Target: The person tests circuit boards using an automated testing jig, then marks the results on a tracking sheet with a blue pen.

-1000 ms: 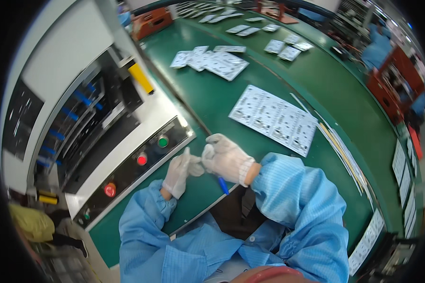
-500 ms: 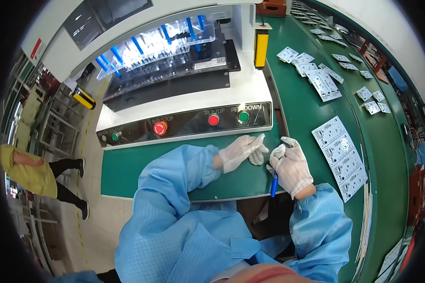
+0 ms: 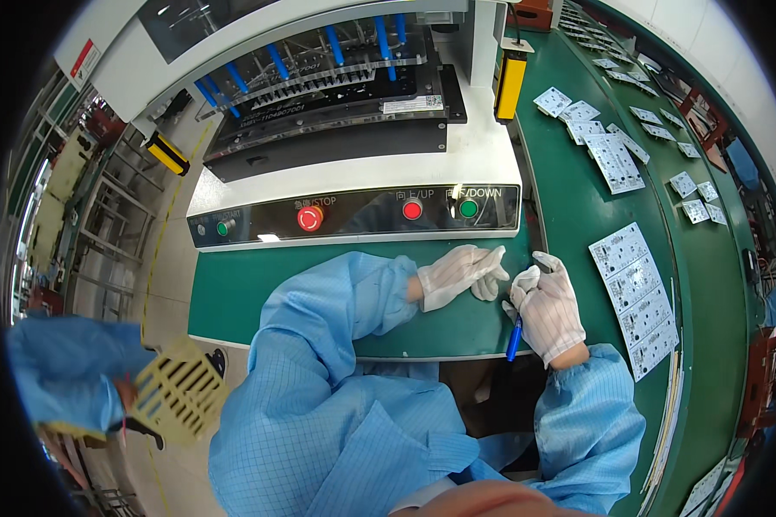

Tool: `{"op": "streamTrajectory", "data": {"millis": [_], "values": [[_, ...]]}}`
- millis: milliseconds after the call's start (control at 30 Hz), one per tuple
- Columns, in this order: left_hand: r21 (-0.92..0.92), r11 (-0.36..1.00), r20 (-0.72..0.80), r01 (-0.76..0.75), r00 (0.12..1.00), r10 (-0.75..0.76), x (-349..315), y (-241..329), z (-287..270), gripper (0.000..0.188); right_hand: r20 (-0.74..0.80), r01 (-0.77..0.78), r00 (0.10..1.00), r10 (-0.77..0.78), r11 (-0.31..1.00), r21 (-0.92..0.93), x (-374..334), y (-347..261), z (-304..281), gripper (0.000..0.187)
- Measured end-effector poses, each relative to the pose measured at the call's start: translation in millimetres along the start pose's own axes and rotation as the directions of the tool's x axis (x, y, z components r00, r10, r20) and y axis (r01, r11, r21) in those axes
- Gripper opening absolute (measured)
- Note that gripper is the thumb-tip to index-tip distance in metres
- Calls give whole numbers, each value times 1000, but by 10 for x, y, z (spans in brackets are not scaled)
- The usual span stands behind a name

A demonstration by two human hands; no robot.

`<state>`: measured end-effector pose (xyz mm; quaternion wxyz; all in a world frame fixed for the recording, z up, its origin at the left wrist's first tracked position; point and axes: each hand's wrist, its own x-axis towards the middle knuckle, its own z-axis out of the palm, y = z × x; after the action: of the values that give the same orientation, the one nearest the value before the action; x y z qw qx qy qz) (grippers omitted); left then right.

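Observation:
My left hand (image 3: 462,276), in a white glove, rests over the green tabletop (image 3: 397,332) just below the machine's front panel. Its fingers reach out to the right with nothing visible in them. Beside it, my right hand (image 3: 552,308), gloved too, is closed on a blue pen (image 3: 514,338) that points down toward the table's front edge. Ahead stands a white bench machine (image 3: 353,194) with a black fixture (image 3: 336,129) under several blue posts. Its panel carries a red stop knob (image 3: 310,219), a red button (image 3: 412,210) and a green button (image 3: 468,208).
A large white circuit board panel (image 3: 636,297) lies to the right of my right hand. Several boards (image 3: 614,162) lie farther back along the green bench. Yellow-black bars (image 3: 510,86) flank the machine. At left, a person in blue (image 3: 78,370) carries a yellow slotted crate (image 3: 181,389).
The bright light in the machine's fixture has gone dark. The view has shifted slightly. At left, a person in blue with a crate has come in where one in yellow was. My hands hold their pose.

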<state>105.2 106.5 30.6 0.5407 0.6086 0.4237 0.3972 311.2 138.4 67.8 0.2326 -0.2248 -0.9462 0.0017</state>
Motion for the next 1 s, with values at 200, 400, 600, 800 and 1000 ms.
{"op": "streamTrajectory", "data": {"millis": [200,400,600,800,1000], "values": [[45,996,-8,75,997,-75,6,-23,3,59,7,20,1000,-20,998,-60,-24,15,31,10],[138,990,-17,-35,999,38,0,-51,4,54,16,1,1000,-1,1000,-16,-16,4,7,12],[65,996,-1,61,998,-61,5,-29,1,47,-13,-12,1000,11,999,-34,2,-24,-22,12],[20,999,12,47,999,-47,2,-88,-15,48,-33,-1,999,0,999,-34,2,-14,14,14],[253,937,-43,-242,964,261,30,-80,10,57,-47,-101,993,107,988,118,8,12,53,13]]}}
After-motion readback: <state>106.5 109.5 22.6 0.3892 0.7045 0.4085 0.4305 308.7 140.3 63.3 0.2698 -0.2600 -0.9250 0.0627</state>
